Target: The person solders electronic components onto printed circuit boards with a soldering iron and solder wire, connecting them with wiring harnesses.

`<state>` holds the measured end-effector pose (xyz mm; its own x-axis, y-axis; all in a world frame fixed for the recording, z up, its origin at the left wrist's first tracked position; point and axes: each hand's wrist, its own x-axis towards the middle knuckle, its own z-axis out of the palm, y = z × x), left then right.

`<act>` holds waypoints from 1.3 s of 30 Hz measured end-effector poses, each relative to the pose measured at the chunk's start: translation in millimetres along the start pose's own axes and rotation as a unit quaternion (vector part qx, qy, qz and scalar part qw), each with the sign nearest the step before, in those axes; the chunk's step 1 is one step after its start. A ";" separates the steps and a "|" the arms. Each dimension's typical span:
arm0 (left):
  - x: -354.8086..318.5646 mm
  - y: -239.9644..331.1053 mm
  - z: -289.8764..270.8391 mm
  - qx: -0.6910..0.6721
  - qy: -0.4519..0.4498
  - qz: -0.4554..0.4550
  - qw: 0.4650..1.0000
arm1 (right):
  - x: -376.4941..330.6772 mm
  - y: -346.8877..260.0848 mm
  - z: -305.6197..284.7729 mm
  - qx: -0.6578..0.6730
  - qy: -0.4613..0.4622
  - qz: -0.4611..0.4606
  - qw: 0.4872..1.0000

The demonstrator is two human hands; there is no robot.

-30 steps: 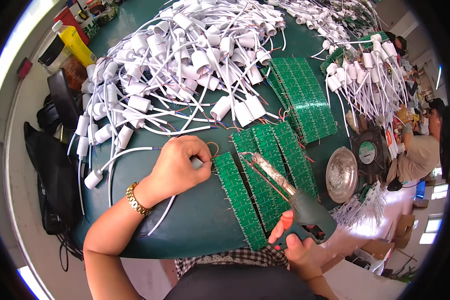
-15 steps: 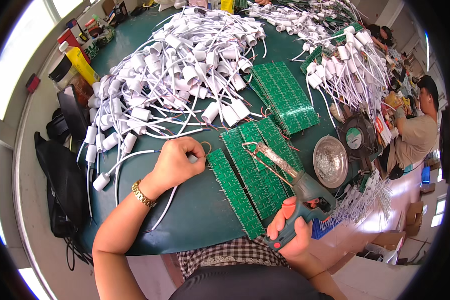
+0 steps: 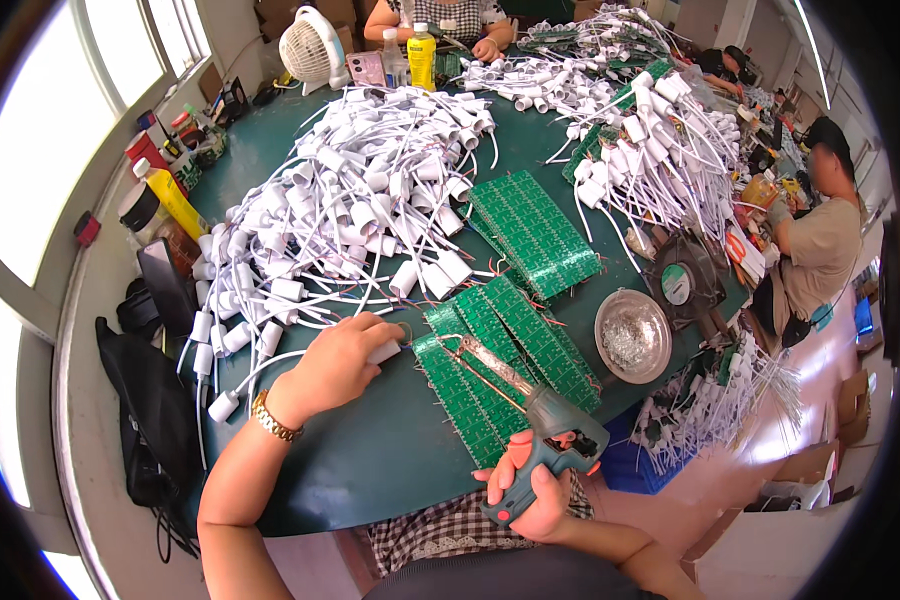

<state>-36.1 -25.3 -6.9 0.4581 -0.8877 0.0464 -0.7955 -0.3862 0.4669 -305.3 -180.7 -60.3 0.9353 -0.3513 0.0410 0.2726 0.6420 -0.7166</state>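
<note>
My left hand [image 3: 338, 362] is curled at the left edge of the green circuit board strips [image 3: 460, 385]. Between its thumb and fingers is a white lamp socket [image 3: 383, 352], with thin wire ends by the fingertips at the boards' corner. My right hand [image 3: 538, 492] grips the handle of a soldering gun [image 3: 560, 425]. The gun's bent tip hovers over or touches the upper left boards; I cannot tell which. Behind these strips lies another stack of green boards [image 3: 535, 230]. A large heap of white sockets with cables [image 3: 370, 190] spreads beyond my left hand.
Right of the boards stand a metal bowl of silvery bits [image 3: 610, 365] and a round black fan [image 3: 685, 280]. A blue crate [image 3: 635, 470] sits below the table's right edge. Bottles [image 3: 422, 60] and a white fan [image 3: 310, 48] stand far back. Other people work across and at right.
The view has tilted up, showing a person across the table. The leftmost board strip now lies against its neighbour, with a gap farther right. My left fingers have loosened somewhat; the gun has shifted left.
</note>
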 end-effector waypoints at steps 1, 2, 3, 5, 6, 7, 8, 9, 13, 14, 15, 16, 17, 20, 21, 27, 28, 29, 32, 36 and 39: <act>7.8 -10.0 5.1 0.027 0.033 0.039 0.998 | 1.1 4.2 -1.7 0.002 -0.002 -0.005 1.000; 19.6 -13.3 4.5 0.041 0.102 0.118 0.987 | 3.1 7.6 -2.3 0.001 0.000 -0.031 1.000; 29.1 -12.9 0.0 0.046 0.103 0.122 0.986 | 4.9 9.7 -2.0 -0.001 0.003 -0.056 0.998; 52.6 -10.5 -11.6 -0.145 0.134 0.031 0.980 | 8.0 12.3 -0.7 0.000 0.007 -0.070 0.997; 66.6 -15.5 -14.0 -0.148 0.190 0.007 0.971 | 9.3 15.9 -0.6 0.001 0.007 -0.085 0.996; 84.5 -21.6 -15.3 -0.130 0.220 -0.045 0.966 | 9.8 18.6 0.5 0.001 0.008 -0.097 0.995; 102.7 -28.2 -13.4 -0.097 0.235 -0.047 0.966 | 10.8 20.1 2.9 0.006 0.005 -0.108 0.994; 119.9 -33.6 -10.8 -0.064 0.251 -0.051 0.965 | 11.8 21.8 2.6 0.007 0.002 -0.110 0.994; 173.2 -24.6 -9.7 0.135 0.199 -0.199 0.950 | 13.0 28.2 -5.1 -0.027 -0.010 -0.142 0.989; 178.8 -23.9 -12.0 0.197 0.132 -0.200 0.951 | 12.2 28.8 -5.2 -0.023 -0.014 -0.138 0.990; 184.2 -23.1 -15.1 0.257 0.065 -0.200 0.943 | 12.9 29.7 -5.0 -0.021 -0.013 -0.140 0.990; 192.4 -18.6 -17.3 0.263 0.052 -0.223 0.937 | 13.8 28.2 -5.1 -0.018 -0.013 -0.139 0.990; 193.1 -18.9 -15.2 0.264 0.050 -0.221 0.938 | 13.1 27.6 -4.8 -0.014 -0.013 -0.137 0.990; 187.7 -24.3 -28.0 0.223 0.064 -0.263 0.937 | 10.5 29.5 -4.4 0.004 -0.015 -0.132 0.991; 180.6 -22.9 -34.5 0.160 0.091 -0.283 0.941 | 10.3 29.5 -5.4 0.011 -0.019 -0.129 0.991; 53.2 10.9 -64.5 -0.040 0.086 -0.129 0.987 | 17.4 17.3 -14.8 0.060 0.001 -0.116 0.991; 27.9 18.8 -61.1 -0.050 0.049 -0.136 0.988 | 17.7 16.1 -12.9 0.067 0.014 -0.112 0.991; 4.0 22.7 -54.8 -0.058 0.013 -0.143 0.988 | 17.2 16.0 -10.5 0.072 0.022 -0.107 0.991; -47.9 17.5 -12.6 -0.024 -0.008 -0.074 0.997 | 20.1 17.1 -10.5 0.049 -0.006 -0.104 0.993; -47.2 42.8 8.0 0.014 0.006 -0.068 0.998 | 14.7 24.0 -13.1 0.028 -0.023 -0.112 0.993; -39.5 42.6 18.2 0.028 0.021 -0.022 0.999 | 13.4 25.7 -12.4 0.010 -0.035 -0.118 0.992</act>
<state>-95.3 -11.2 -4.8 0.5089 -0.8584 0.0650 -0.7946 -0.4393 0.4192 -288.5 -177.3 -86.7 0.8582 -0.4457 0.2547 0.4896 0.5616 -0.6669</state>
